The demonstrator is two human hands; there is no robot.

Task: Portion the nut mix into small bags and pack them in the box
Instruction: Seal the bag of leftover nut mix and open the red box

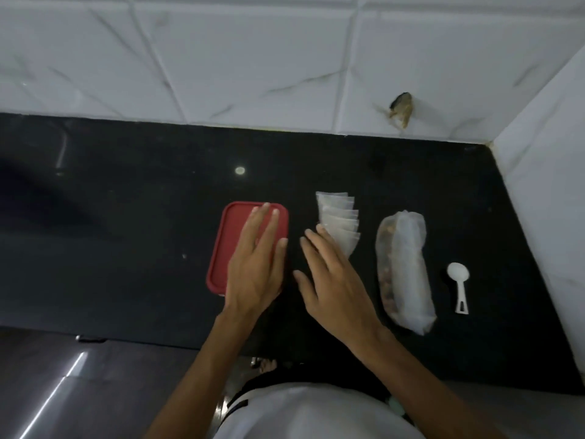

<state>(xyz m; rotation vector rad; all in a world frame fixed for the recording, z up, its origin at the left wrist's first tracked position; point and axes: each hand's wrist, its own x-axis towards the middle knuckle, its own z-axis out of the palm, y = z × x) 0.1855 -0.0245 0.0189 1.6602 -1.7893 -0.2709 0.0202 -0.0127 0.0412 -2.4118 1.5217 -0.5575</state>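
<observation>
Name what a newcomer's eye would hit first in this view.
The red box lid stands out most on the black counter, with the left hand lying flat on it. Just right of it, the right hand reaches a fan of small clear bags, then come the bag of nut mix and a white scoop. A chipped hole marks the white tiled wall behind.

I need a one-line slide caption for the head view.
Left hand flat on red-lidded box, right hand at fanned small bags; nut mix bag and measuring spoon nearby.
</observation>
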